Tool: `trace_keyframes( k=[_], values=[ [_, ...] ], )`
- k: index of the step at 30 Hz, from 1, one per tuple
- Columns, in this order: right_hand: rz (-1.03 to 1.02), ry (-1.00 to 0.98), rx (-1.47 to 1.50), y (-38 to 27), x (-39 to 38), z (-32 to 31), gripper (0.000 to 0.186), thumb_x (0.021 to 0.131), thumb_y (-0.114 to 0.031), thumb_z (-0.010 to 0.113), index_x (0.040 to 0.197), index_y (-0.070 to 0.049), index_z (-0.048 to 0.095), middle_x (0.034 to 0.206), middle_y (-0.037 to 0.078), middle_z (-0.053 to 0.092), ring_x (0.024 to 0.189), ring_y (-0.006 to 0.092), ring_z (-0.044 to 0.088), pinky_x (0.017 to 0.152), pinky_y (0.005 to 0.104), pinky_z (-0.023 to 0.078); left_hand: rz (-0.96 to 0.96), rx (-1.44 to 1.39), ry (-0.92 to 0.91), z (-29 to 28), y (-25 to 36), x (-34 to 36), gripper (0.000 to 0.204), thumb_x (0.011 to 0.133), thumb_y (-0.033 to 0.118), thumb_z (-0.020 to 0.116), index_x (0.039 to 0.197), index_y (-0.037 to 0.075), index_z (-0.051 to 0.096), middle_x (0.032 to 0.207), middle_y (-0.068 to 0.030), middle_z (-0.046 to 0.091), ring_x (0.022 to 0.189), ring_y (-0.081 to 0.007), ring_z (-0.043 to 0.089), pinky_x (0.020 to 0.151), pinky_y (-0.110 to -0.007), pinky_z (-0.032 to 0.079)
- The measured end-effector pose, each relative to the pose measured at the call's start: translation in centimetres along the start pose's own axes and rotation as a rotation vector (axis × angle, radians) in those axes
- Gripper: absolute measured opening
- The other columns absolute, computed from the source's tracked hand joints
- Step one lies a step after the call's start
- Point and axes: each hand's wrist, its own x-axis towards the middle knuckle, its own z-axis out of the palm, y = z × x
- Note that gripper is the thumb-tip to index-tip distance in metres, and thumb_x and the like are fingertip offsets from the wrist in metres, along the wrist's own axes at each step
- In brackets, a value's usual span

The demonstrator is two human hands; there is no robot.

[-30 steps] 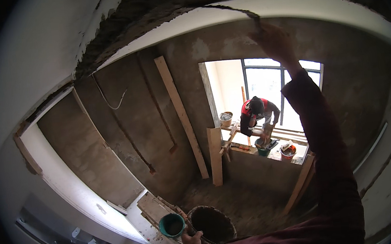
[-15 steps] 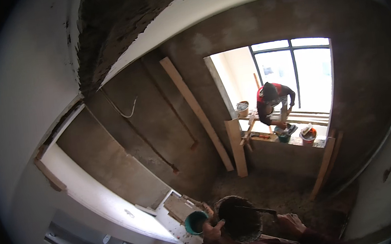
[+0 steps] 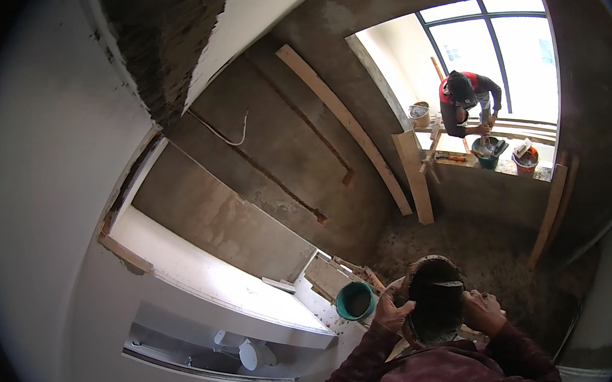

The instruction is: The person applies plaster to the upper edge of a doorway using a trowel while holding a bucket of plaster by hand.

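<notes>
A mortar-crusted bucket (image 3: 430,259) stands tilted close in front of my body, its inside dark. My left hand (image 3: 391,311) grips its left rim, thumb over the edge. On the opposite side my right hand (image 3: 484,312) is closed around a trowel, whose handle is mostly hidden by the fingers. The flat trowel blade (image 3: 445,285) lies within the bucket's mouth and catches the light. How much material the bucket holds is too dark to tell. Just left of my left hand sits a teal bucket (image 3: 342,307) with grey stuff in it.
Beyond the wall opening, another person (image 3: 462,95) bends over a green bucket (image 3: 488,163) beside a red bucket (image 3: 526,164). Long planks (image 3: 344,125) and a shorter board (image 3: 413,177) lean against the plastered wall. A white ledge (image 3: 218,277) runs along the left.
The view has shifted, so the scene sits higher and the window further right. My right hand has come in to the bucket, and the trowel blade has turned inside it.
</notes>
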Motion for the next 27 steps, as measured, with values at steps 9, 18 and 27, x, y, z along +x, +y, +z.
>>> trace_keyframes(
  k=[9, 18, 27],
  values=[
    [-0.299, -0.233, -0.081, 0.1, -0.5, 0.1, 0.024, 0.078, -0.026, 0.060, 0.092, -0.007, 0.062, 0.080, 0.013, 0.065, 0.074, 0.0317, 0.066, 0.062, 0.0454, 0.051, 0.239, 0.002, 0.052, -0.4, 0.7, -1.3, 0.057, 0.067, -0.005, 0.061, 0.124, -0.001, 0.051, 0.121, -0.0095, 0.054, 0.115, -0.0191, 0.050, 0.101, -0.034, 0.037],
    [-0.340, 0.095, -0.274, -3.0, 0.8, 1.3, 0.028, 0.076, -0.009, 0.054, 0.101, 0.004, 0.056, 0.093, 0.015, 0.059, 0.073, 0.0239, 0.063, 0.060, 0.0337, 0.049, -0.016, -0.219, -0.003, -3.1, 1.0, -3.9, 0.050, 0.072, -0.008, 0.061, 0.119, 0.002, 0.048, 0.108, -0.0093, 0.059, 0.097, -0.0175, 0.059, 0.087, -0.032, 0.049],
    [-0.330, 0.000, -0.287, -4.4, 2.1, -2.4, 0.029, 0.079, -0.012, 0.055, 0.099, 0.009, 0.051, 0.084, 0.017, 0.059, 0.068, 0.0269, 0.065, 0.055, 0.0350, 0.052, -0.104, -0.280, -0.014, -4.1, 1.2, -4.8, 0.046, 0.069, -0.007, 0.062, 0.113, 0.003, 0.052, 0.107, -0.0078, 0.061, 0.098, -0.0169, 0.060, 0.088, -0.031, 0.049]
  ],
)
